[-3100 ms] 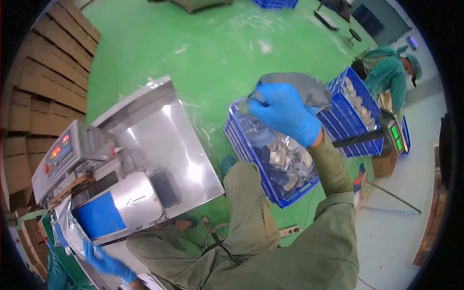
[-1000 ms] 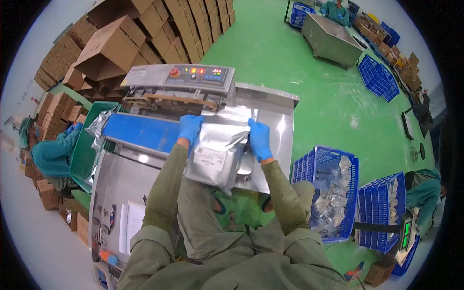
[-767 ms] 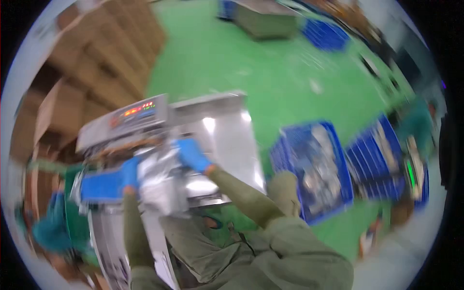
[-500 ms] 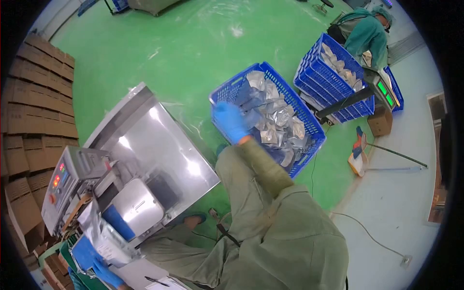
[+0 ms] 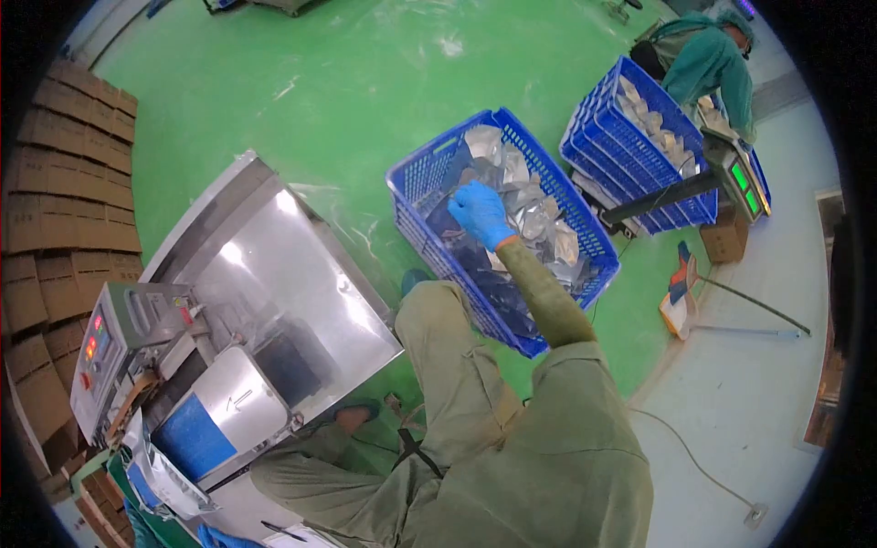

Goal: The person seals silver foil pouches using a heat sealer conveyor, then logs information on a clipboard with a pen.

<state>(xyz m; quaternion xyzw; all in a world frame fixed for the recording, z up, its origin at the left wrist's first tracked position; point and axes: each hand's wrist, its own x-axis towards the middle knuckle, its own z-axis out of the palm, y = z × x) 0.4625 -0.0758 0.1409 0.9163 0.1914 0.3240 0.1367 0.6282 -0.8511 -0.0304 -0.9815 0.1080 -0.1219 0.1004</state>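
Observation:
My right hand, in a blue glove, is over a blue plastic crate of silver foil pouches. Its fingers are curled closed; whatever they may hold is hidden. Only part of my left hand, also gloved in blue, shows at the bottom edge, its fingers mostly out of sight. Near it, a silver foil pouch lies by the front of a steel sealing machine with red digits. A pen rests on white paper close to that hand.
A steel tray adjoins the machine. Stacked blue crates of pouches stand by a scale display, where a co-worker in green bends over. Cartons line the left. A long-handled tool leans at the right wall.
My right hand has moved right, from the crate's near-left rim to over the pouches. My left hand has slipped lower, mostly out of view. The whole view has shifted slightly.

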